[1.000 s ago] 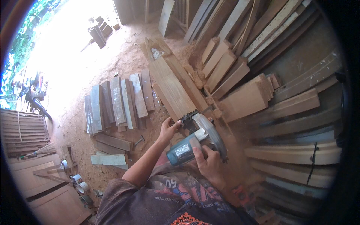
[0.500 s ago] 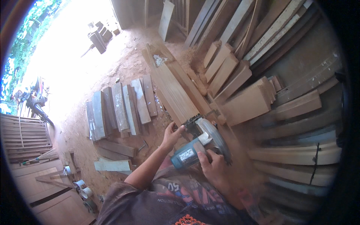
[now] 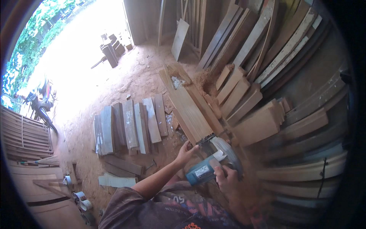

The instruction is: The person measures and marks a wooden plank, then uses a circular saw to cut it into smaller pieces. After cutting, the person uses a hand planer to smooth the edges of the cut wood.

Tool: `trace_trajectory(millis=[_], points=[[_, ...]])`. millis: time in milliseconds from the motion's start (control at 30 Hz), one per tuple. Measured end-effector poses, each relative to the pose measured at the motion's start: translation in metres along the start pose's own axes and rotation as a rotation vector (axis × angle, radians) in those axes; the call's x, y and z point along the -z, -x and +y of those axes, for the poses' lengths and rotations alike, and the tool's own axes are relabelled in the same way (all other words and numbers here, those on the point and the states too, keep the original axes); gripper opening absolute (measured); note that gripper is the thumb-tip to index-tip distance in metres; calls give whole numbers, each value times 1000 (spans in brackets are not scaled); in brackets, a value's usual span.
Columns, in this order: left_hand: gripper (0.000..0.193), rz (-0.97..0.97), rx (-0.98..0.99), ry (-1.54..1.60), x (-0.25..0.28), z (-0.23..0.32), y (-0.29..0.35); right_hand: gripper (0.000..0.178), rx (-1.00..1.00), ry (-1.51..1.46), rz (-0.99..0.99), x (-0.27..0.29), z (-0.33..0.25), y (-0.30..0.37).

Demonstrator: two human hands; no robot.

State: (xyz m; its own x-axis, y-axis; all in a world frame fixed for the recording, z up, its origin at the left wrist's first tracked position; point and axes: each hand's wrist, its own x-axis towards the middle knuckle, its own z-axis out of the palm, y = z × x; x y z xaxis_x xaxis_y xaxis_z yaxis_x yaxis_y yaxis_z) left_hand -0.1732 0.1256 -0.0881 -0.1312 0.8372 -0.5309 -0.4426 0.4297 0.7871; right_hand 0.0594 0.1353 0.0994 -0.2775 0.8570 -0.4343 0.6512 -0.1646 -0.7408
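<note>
A teal circular saw (image 3: 203,171) with a grey blade guard rests at the near end of a pale wooden board (image 3: 192,112). My right hand (image 3: 227,178) is closed around the saw's rear handle. My left hand (image 3: 186,152) is at the front left of the saw, its thumb against the black base plate (image 3: 206,138) and its fingers curled by the board's side edge; their tips are partly hidden. Under the board lie more long timbers. The blade is hidden by the guard and the board, and dust blurs the area to the saw's right.
A row of short planks (image 3: 129,124) lies on the dusty floor at left, with loose offcuts (image 3: 118,181) nearer me. Cut blocks (image 3: 257,126) and stacked long timbers (image 3: 305,164) crowd the right. White cups (image 3: 84,205) stand at lower left. Sawdust (image 3: 206,82) is heaped beyond the board.
The whole view has shifted, so the scene sits lower and further right. Both hands keep their places on the saw, which stays at the board's near end.
</note>
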Motion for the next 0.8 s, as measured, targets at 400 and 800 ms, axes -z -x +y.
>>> trace_trajectory(millis=[400,800], points=[[66,-44,-35,35,-2,3,-14,49,110,-223,3,-1,-1,-11],[62,95,-16,61,-11,-3,-5,56,-40,-174,1,4,-1,1]])
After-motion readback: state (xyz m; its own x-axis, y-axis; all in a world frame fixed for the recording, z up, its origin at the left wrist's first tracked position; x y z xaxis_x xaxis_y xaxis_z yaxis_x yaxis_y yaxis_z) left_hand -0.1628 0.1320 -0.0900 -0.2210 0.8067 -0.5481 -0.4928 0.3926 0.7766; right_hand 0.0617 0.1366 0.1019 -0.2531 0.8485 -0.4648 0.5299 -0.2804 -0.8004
